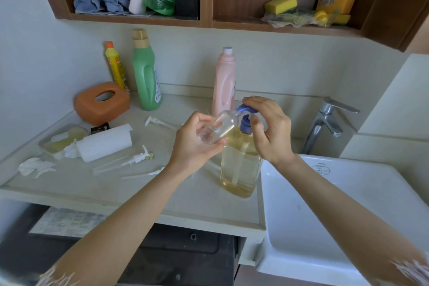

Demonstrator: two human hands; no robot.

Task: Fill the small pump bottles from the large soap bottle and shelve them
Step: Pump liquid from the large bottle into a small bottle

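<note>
A large clear bottle of yellow soap [240,167] with a blue pump head [245,110] stands on the counter beside the sink. My left hand [193,144] grips a small clear bottle [219,126], tilted with its open neck up against the pump's spout. My right hand [270,127] rests on top of the blue pump, fingers curled over it and thumb by the collar. Another small bottle with a white pump [123,162] lies on the counter to the left. Loose white pump tops [160,122] lie nearby.
Green [146,72], pink [224,81] and yellow [116,65] bottles stand at the back wall. An orange tissue box [102,102], a paper roll [104,144] and crumpled tissue sit left. A white sink [325,216] with tap [325,123] is right. Wooden shelves [206,21] hang above.
</note>
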